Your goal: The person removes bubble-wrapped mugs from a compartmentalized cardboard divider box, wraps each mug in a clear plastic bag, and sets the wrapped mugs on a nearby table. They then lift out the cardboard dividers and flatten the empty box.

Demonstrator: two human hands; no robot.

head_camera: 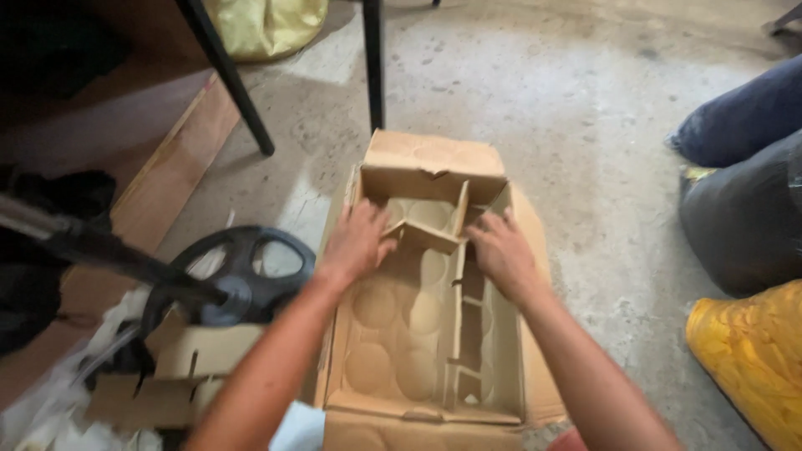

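Reaching: both hands are down inside an open cardboard box [434, 334] on the concrete floor [585, 125].
Left hand [357, 240]: fingers curled, its grip closed on the bent end of a cardboard divider [422, 234].
Right hand [501, 250]: just across the divider from the left, fingers spread flat on the divider's top edge; whether its grip closes on the strip I cannot tell.
Box: brown corrugated card, rectangular, flaps folded out, far flap creased and torn at the edge.
Divider: thin slotted card strips, crossed, one long strip running back from the hands toward the near wall; tilted and buckled under the left hand.
Box bottom: smooth card pressed with round dents in rows, below the left wrist.
Left of the left arm: a black spoked wheel [238, 280], round, matte, and a loose slotted card piece [180, 372] lying flat.
Right of the right hand: yellow woven sack [752, 359], well apart.
Floor: rough, mottled grey.
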